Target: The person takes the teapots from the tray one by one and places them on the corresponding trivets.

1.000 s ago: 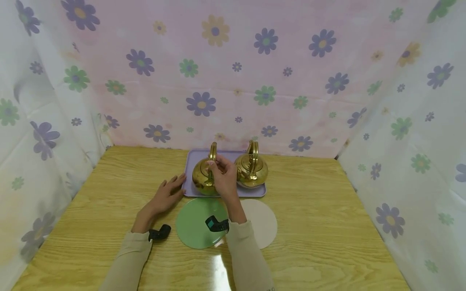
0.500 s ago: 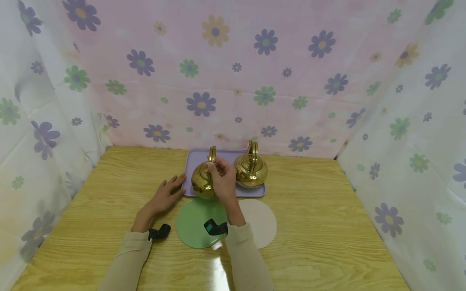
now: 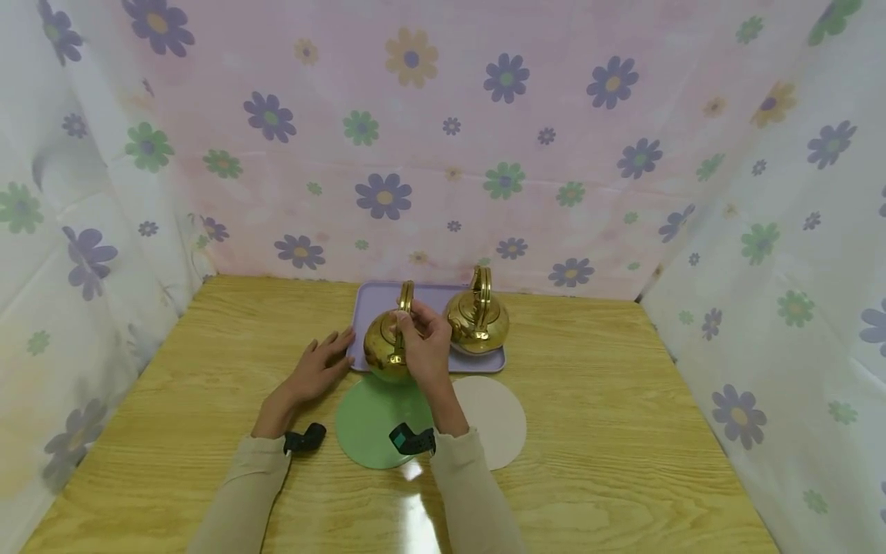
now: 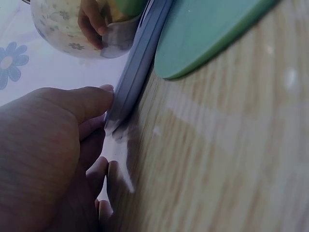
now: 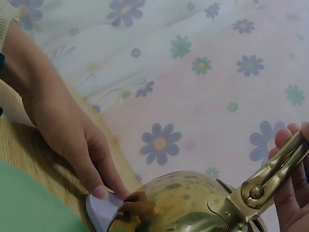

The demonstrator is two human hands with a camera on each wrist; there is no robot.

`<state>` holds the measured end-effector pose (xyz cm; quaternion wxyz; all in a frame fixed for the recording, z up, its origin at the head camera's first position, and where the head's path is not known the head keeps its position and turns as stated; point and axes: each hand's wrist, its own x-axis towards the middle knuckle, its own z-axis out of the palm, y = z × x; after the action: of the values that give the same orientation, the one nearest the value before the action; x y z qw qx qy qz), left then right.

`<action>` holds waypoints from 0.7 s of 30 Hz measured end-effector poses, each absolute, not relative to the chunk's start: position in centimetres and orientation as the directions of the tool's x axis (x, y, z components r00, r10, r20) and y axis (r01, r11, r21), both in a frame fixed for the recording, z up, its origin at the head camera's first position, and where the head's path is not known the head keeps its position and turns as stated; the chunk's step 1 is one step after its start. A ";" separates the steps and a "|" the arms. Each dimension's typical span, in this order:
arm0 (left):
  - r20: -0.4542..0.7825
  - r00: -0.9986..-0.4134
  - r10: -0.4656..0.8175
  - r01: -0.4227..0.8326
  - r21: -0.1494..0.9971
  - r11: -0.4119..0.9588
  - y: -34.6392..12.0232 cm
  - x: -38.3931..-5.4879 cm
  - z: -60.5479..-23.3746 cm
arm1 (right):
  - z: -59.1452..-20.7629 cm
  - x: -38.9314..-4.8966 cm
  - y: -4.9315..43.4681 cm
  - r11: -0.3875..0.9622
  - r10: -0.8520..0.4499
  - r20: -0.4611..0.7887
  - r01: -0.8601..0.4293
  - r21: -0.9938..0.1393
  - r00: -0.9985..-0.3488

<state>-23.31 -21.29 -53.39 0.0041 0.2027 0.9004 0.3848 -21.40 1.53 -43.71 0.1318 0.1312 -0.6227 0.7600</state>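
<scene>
My right hand [image 3: 427,346] grips the upright handle of the left brass kettle [image 3: 379,342], with thumb and fingers on either side of it. That kettle hangs over the near edge of a lilac tray [image 3: 370,302]; whether its base clears the tray, I cannot tell. My left hand [image 3: 314,373] lies at the tray's left side, fingers extended, thumb and a finger touching the rim. Up close, the left wrist view has the thumb against the tray edge [image 4: 130,82]. A second brass kettle [image 3: 497,323] stands upright on the tray's right half.
In front of the tray lie a round green mat [image 3: 374,431] and, to its right, a round cream mat [image 3: 501,423], partly under my right forearm. Flower-print cloth [image 3: 443,154] walls the back and both sides of the wooden table [image 3: 602,431].
The left kettle has shifted slightly toward me with my right hand, now reaching over the green mat's far edge. My left hand and the right kettle stay in place.
</scene>
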 end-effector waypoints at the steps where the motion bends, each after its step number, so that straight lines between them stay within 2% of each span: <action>1: 0.147 -0.918 0.368 0.360 0.696 0.621 -21.3 -23.3 -53.4 | -43.7 -21.3 1.6 -0.190 0.035 0.365 -0.365 -0.911 -0.930; 21: 0.160 -0.913 0.374 0.374 0.691 0.618 -21.3 -23.4 -53.5 | -44.1 -19.7 1.6 -0.180 0.008 0.386 -0.381 -0.907 -0.922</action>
<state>-23.37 -21.31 -53.53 -0.0002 0.2080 0.8996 0.3841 -19.70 1.55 -44.11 0.1291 0.1488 -0.6272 0.7535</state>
